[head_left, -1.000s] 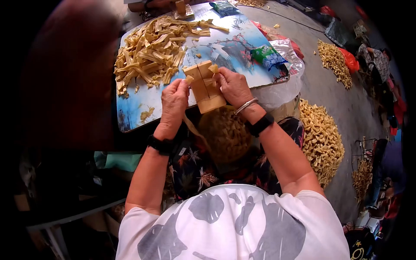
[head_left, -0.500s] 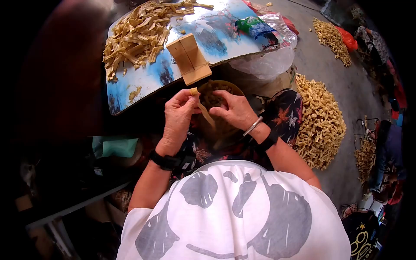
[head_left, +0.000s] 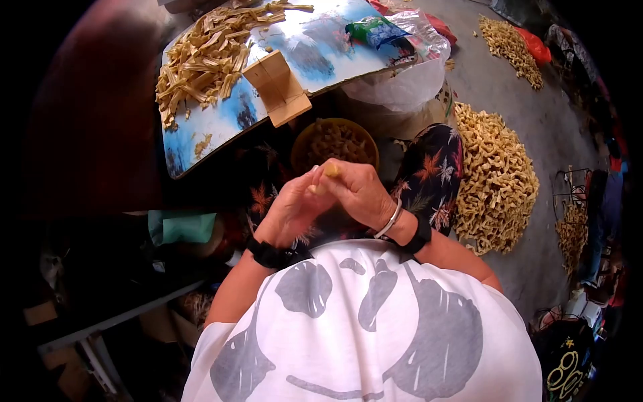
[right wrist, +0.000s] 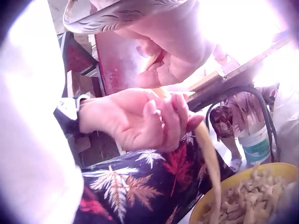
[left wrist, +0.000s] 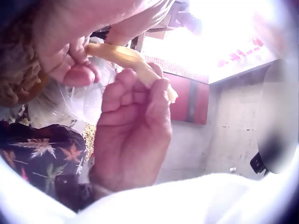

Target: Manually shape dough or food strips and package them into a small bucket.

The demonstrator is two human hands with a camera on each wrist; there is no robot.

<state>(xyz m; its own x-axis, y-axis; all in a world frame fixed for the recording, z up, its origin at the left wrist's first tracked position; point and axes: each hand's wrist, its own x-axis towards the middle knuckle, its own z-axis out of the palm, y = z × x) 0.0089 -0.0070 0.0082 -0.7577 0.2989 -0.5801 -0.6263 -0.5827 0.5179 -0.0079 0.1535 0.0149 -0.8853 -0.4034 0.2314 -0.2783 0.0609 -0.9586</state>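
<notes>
Just near of the yellow bowl point(right wrist: 229, 183), the left hand point(head_left: 291, 204) and right hand point(head_left: 362, 192) both pinch the pale strip point(left wrist: 124, 56), which an overly hard tug could tear or a slack grip let slip loose

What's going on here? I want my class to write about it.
A person's left hand and right hand, close together, both hold a pale yellow strip, part of which hangs down toward a bowl of small pieces. A wooden stand sits at the edge of the table, beside a heap of strips. A big pile of small pieces lies on the floor to the person's right.
</notes>
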